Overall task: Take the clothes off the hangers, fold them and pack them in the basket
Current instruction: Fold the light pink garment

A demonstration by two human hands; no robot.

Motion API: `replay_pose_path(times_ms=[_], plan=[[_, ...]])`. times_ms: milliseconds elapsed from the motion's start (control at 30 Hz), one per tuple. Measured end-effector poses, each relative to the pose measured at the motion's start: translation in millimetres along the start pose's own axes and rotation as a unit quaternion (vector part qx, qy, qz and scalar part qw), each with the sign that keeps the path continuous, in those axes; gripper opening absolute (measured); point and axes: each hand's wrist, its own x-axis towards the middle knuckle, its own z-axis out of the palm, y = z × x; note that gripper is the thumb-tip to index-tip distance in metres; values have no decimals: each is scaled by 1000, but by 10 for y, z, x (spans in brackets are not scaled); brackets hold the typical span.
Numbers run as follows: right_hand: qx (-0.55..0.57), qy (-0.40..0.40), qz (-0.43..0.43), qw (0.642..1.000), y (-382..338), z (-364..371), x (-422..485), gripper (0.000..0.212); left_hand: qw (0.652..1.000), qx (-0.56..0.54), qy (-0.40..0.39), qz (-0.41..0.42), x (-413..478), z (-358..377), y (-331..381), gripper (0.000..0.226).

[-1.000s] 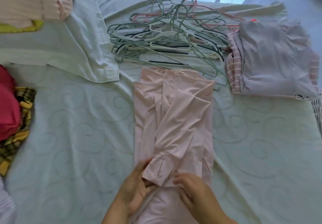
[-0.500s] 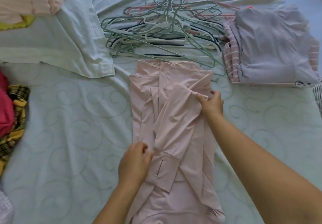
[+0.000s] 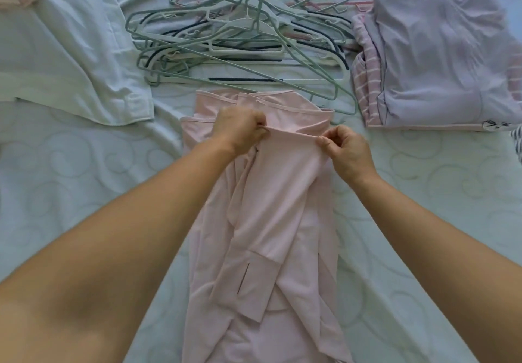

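A pink garment [image 3: 271, 221] lies lengthwise on the bed [image 3: 84, 193], its sleeve folded down its middle. The left hand [image 3: 240, 130] and right hand [image 3: 348, 153] each pinch an end of the sleeve's upper fold, near the garment's far end. Just beyond the garment lies a heap of hangers [image 3: 240, 40]. Right of the hangers sits a folded lilac pile [image 3: 440, 60]; left of them, a white shirt [image 3: 70, 51] lies spread.
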Motion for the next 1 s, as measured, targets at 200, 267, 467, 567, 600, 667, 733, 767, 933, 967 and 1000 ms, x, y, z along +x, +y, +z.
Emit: replay_pose_path(times_ms=[200, 267, 467, 567, 600, 667, 733, 767, 933, 967, 1000], plan=[[-229, -53, -180, 955, 7, 192, 54, 55, 999, -21, 19, 29, -340, 245, 108, 56], [-312, -100, -148, 933, 98, 237, 129, 68, 998, 25, -42, 29, -471, 457, 97, 57], [-407, -140, -100, 897, 231, 345, 283, 59, 993, 45, -105, -11, -402, 751, -26, 61], [-381, -144, -88, 909, 119, 295, 242, 58, 997, -8, -74, -2, -445, 642, -9, 63], [-352, -132, -90, 922, 99, 267, 162, 58, 999, -44, -22, 7, -555, 616, -20, 64], [-268, -81, -119, 953, 128, 229, -149, 58, 982, -166, 92, -10, -967, 589, -40, 64], [-178, -37, -118, 976, 241, 220, -660, 59, 935, -299, 150, -120, -1637, 648, -89, 56], [-136, -23, -95, 986, 321, 214, -961, 59, 904, -355, 146, -187, -2025, 697, -98, 47], [-10, 45, 95, 994, 553, 42, -2456, 61, 731, -496, 60, -465, -3684, 899, 193, 38], [-7, 54, 123, 991, 561, -9, -2689, 63, 701, -498, 32, -510, -3908, 947, 282, 57], [2, 54, 156, 986, 601, -45, -2918, 64, 690, -490, -3, -533, -4107, 1021, 362, 78]])
